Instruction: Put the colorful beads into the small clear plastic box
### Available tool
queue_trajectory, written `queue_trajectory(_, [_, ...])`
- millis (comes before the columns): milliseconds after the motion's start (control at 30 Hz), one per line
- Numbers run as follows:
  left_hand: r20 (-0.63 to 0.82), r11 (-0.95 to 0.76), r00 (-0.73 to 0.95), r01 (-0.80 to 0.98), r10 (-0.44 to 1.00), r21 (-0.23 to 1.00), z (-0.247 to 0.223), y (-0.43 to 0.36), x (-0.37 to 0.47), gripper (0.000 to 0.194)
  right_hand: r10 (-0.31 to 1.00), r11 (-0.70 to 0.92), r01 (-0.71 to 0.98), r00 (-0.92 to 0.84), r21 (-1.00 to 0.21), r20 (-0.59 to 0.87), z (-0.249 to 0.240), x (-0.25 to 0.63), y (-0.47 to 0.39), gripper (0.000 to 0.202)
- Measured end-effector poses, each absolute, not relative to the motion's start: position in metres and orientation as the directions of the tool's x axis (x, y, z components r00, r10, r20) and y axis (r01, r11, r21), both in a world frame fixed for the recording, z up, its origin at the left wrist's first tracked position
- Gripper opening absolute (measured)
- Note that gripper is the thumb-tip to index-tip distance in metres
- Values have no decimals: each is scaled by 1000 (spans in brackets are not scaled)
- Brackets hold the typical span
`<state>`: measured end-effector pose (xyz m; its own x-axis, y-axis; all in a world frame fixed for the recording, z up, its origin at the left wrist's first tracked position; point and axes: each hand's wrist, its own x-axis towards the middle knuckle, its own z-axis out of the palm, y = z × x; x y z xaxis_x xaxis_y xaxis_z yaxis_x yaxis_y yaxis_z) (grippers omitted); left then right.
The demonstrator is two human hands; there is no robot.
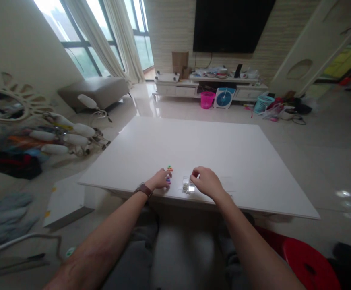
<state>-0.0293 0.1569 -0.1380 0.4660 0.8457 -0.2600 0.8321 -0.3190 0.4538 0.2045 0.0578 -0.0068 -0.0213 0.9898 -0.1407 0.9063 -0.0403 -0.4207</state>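
At the near edge of the white table [224, 149], my left hand [160, 179] has its fingers curled about small blue, pink and purple pieces [168, 180]. Just beyond its fingertips lies a little cluster of green, orange and yellow pieces [170, 168]. A small clear plastic box [186, 186] stands between my hands, with tiny pale contents too small to name. My right hand [206, 181] is closed in a pinch at the box's right side. Whatever its fingertips hold is too small to make out. A brown-strapped watch [144, 189] is on my left wrist.
A faint clear flat sheet [227, 183] lies right of my right hand. Below the table's right side is a red stool [310, 264]. A white box [67, 199] sits on the floor at left, near a lamp with several white shades [75, 139].
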Motion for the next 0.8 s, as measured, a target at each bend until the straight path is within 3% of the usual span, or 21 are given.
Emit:
queue_trajectory(267, [-151, -372, 523, 752, 839, 544, -152, 154, -24, 21, 989, -32, 910, -32, -413, -147, -19, 212, 60, 22])
queue_trajectory(800, [-146, -453, 572, 758, 807, 469, -152, 164, -19, 11, 978, -8, 921, -74, -389, -196, -27, 223, 56, 24])
